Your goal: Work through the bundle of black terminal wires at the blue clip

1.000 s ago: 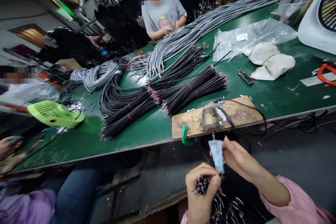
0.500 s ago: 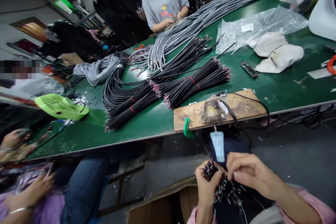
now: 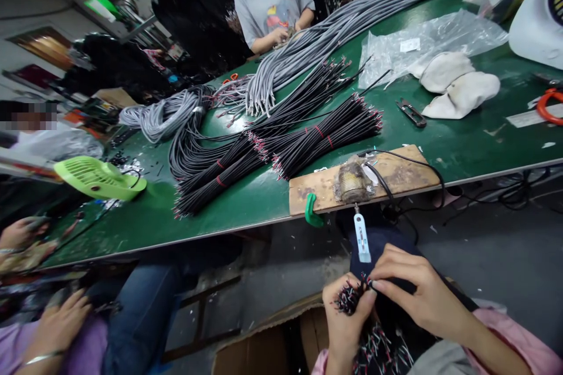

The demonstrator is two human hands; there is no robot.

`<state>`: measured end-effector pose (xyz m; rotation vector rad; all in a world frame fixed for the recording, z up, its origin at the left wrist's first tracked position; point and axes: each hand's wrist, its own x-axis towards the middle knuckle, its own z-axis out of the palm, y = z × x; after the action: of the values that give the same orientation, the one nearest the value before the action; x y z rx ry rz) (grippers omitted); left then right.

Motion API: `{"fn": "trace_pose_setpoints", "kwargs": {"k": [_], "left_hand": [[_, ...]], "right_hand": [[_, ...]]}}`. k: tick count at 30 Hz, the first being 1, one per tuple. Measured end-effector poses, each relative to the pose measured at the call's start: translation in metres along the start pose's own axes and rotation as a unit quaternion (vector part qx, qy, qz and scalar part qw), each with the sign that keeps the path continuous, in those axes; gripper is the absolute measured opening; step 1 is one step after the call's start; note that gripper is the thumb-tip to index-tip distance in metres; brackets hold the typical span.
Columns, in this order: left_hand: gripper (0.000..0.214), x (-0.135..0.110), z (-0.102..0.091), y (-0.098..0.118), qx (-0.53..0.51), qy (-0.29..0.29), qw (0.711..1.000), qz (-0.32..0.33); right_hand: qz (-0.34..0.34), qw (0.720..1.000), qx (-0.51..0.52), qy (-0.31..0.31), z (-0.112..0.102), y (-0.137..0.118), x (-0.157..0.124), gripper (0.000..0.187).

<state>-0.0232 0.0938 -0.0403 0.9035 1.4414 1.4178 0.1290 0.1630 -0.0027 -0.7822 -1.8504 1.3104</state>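
Clock directions are taken from the wires, with 12 o'clock toward the top of the view.

The wires (image 3: 347,299), black with red and white ends, are bunched in the left hand (image 3: 345,322), below the tabletop (image 3: 475,146) edge. The left fingers are wrapped around the bunch, tips upward. At 3 o'clock is the right hand (image 3: 409,281); its fingers pinch wire tips beside the left thumb. Loose ends (image 3: 378,348) hang at 5 o'clock.

At 12 o'clock, just beyond the hands and apart from them, a blue piece (image 3: 362,240) projects from a motor (image 3: 353,183) mounted on a board (image 3: 404,171). A green clamp (image 3: 312,211) grips the tabletop edge at 11 o'clock.

Farther up at 12 o'clock lies a black bundle (image 3: 325,143) with 2 red ties; grey cables (image 3: 308,58) lie behind it. Snips (image 3: 411,112), white cloth (image 3: 461,88) and a plastic bag (image 3: 431,44) are at 1 o'clock, an orange-handled tool (image 3: 548,108) at 2. A green fan (image 3: 94,177) lies at 10 o'clock.

A carton (image 3: 259,351) stands at 8 o'clock. 1 co-worker's hand (image 3: 61,319) shows at 9 o'clock; a person in grey (image 3: 275,6) is between 11 and 12.
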Motion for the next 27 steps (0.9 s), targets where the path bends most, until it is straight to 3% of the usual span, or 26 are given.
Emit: {"fn": "trace_pose_setpoints", "kwargs": {"k": [7, 11, 19, 23, 27], "left_hand": [[0.034, -0.001, 0.002, 0.008, -0.022, -0.024, 0.999, -0.031], [0.035, -0.005, -0.001, 0.003, -0.031, -0.027, 0.998, -0.057], [0.037, 0.001, 0.000, 0.006, 0.031, -0.032, 0.999, -0.009], [0.036, 0.000, 0.004, 0.010, 0.003, -0.028, 0.999, -0.023], [0.032, -0.005, 0.008, 0.007, -0.059, 0.006, 0.997, -0.049]], "right_hand": [[-0.036, 0.998, -0.007, 0.051, 0.006, 0.002, 0.001, 0.012], [-0.039, 0.998, -0.004, 0.040, 0.003, 0.003, 0.002, 0.011], [-0.058, 0.995, -0.066, 0.043, 0.004, 0.000, -0.001, 0.012], [-0.029, 0.997, -0.028, 0.063, 0.004, 0.004, 0.001, 0.011], [0.052, 0.996, 0.066, 0.030, 0.003, 0.013, 0.004, 0.015]]}}
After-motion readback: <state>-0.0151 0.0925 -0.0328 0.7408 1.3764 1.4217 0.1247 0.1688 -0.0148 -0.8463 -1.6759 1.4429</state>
